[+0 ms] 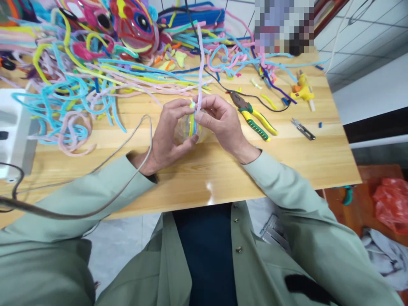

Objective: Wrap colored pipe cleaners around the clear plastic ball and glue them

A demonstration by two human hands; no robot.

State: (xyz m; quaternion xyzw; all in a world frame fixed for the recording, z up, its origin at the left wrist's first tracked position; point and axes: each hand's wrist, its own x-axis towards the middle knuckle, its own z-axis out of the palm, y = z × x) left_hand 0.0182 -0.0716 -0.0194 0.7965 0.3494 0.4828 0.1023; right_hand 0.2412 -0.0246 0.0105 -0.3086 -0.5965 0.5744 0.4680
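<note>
My left hand (168,136) is wrapped round a clear, rounded ball (182,131) just above the wooden table, though I cannot tell whether the ball touches it. Yellow and light blue pipe cleaner strips (192,123) run side by side down the ball's surface. A pale lilac pipe cleaner (201,63) is pinched between the thumb and fingers of my right hand (221,121), its lower end at the ball and its long free end pointing away from me. My right fingers hide part of the ball.
Loose pipe cleaners (127,70) cover the table's far side. Right of my hands lie pliers (251,117), a small cutter (302,128) and a yellow glue gun (304,89). A white case (19,140) stands at left. A cable (105,210) crosses my left sleeve.
</note>
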